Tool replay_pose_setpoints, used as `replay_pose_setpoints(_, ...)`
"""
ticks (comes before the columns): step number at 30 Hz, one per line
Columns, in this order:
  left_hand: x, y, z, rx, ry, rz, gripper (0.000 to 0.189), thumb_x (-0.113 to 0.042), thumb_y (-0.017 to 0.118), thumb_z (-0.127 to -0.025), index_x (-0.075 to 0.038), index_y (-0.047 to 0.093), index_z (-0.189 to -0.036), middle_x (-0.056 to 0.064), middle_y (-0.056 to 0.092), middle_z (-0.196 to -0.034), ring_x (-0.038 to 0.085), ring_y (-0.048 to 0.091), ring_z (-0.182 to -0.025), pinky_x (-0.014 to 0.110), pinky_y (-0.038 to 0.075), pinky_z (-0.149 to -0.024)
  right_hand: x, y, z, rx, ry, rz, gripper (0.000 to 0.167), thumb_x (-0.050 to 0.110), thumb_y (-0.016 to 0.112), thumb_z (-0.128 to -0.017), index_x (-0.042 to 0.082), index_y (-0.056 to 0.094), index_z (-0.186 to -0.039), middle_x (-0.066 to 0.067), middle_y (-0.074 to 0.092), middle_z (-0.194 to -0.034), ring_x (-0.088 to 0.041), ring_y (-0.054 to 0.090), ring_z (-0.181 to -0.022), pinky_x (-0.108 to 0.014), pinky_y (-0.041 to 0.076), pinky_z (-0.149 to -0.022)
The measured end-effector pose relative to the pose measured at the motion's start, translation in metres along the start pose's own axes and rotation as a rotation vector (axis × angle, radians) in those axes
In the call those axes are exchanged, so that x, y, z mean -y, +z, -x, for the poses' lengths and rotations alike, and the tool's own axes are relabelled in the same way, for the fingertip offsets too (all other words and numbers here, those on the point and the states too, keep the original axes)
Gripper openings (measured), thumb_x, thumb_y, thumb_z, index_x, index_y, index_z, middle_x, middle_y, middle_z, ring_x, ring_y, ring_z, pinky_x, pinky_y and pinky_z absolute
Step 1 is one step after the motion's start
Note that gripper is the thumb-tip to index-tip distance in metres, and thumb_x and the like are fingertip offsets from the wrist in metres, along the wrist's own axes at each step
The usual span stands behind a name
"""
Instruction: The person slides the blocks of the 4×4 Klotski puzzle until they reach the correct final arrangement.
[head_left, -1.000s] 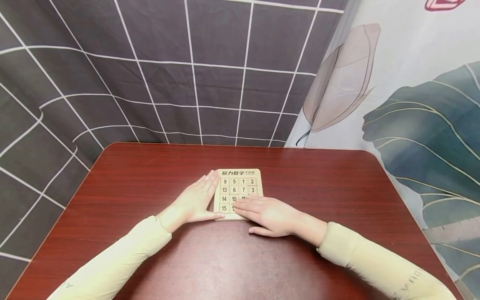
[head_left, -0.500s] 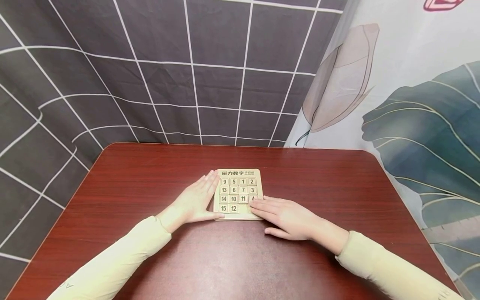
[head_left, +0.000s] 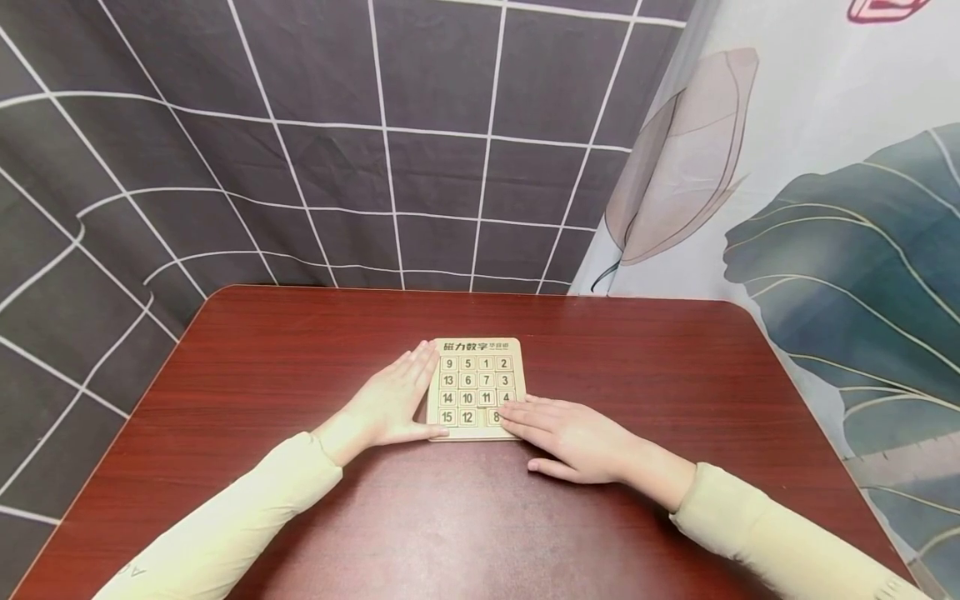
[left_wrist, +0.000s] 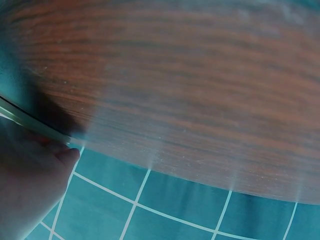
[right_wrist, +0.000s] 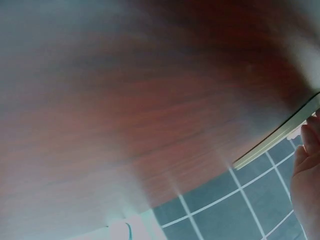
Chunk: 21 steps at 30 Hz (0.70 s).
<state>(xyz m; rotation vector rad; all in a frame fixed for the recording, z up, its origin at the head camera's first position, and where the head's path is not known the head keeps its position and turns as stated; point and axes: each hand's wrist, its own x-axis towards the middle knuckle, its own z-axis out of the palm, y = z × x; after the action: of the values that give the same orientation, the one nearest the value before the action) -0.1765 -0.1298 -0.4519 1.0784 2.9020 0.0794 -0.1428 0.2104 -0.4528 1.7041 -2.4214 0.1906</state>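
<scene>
A pale wooden number slide puzzle (head_left: 472,433) lies flat near the middle of the table, its numbers facing up and dark lettering along the top. My left hand (head_left: 392,402) rests against its left side, fingers extended along the edge and thumb at the lower left corner. From the right, my right hand (head_left: 573,435) reaches over the lower right corner with straight fingers, fingertips on the 8 tile (head_left: 493,417). That tile sits in the bottom row with a narrow gap between it and the 12 tile (head_left: 467,417). Fingers partly cover the 4 tile (head_left: 506,397).
The reddish-brown wooden table (head_left: 315,333) has rounded far corners. Behind it hangs a dark grey curtain (head_left: 435,175) with white grid lines. A pale leaf-patterned curtain (head_left: 787,125) hangs on the right, close to the table's edge.
My right hand has drawn back to the right from the lower middle of the puzzle. The 8 tile has since slid left, partway into the bottom-row gap. My left hand has stayed put.
</scene>
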Motion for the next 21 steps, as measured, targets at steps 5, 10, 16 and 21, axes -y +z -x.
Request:
replay_pose_setpoints(5, 0.000, 0.000, 0.000, 0.003, -0.004, 0.005, 0.116, -0.071, 0.066, -0.091, 0.012, 0.028, -0.162, 0.029, 0.029, -0.171, 0.041, 0.026, -0.163, 0.048, 0.029, -0.134, 0.002, 0.000, -0.010, 0.013, -0.013, 0.001, 0.064, 0.037, 0.071, -0.100, 0.003, 0.056, -0.152, -0.012, 0.058, -0.158, -0.024, 0.055, -0.148, -0.045, 0.047, -0.123)
replay_pose_setpoints(10, 0.000, -0.001, 0.000, 0.013, -0.002, 0.008, 0.116, -0.071, 0.065, -0.091, 0.012, 0.027, -0.162, 0.029, 0.027, -0.172, 0.041, 0.026, -0.163, 0.048, 0.028, -0.134, -0.001, -0.004, -0.011, 0.027, -0.004, -0.014, 0.063, 0.036, 0.070, -0.100, 0.003, 0.056, -0.152, -0.012, 0.058, -0.158, -0.026, 0.055, -0.148, -0.046, 0.047, -0.122)
replay_pose_setpoints(16, 0.001, -0.001, 0.000, 0.015, -0.003, 0.008, 0.117, -0.072, 0.065, -0.091, 0.012, 0.026, -0.162, 0.029, 0.026, -0.172, 0.041, 0.025, -0.163, 0.048, 0.028, -0.134, -0.014, -0.005, -0.006, 0.051, 0.090, -0.047, 0.061, 0.035, 0.069, -0.102, 0.004, 0.056, -0.153, -0.010, 0.055, -0.161, -0.025, 0.052, -0.151, -0.048, 0.043, -0.126)
replay_pose_setpoints(21, 0.001, 0.000, 0.000, 0.012, 0.002, 0.005, 0.116, -0.071, 0.065, -0.091, 0.013, 0.027, -0.162, 0.030, 0.027, -0.172, 0.041, 0.026, -0.163, 0.048, 0.029, -0.134, -0.019, -0.002, -0.001, 0.055, 0.116, -0.049, 0.060, 0.035, 0.068, -0.103, 0.004, 0.056, -0.153, -0.010, 0.055, -0.161, -0.024, 0.051, -0.151, -0.049, 0.042, -0.126)
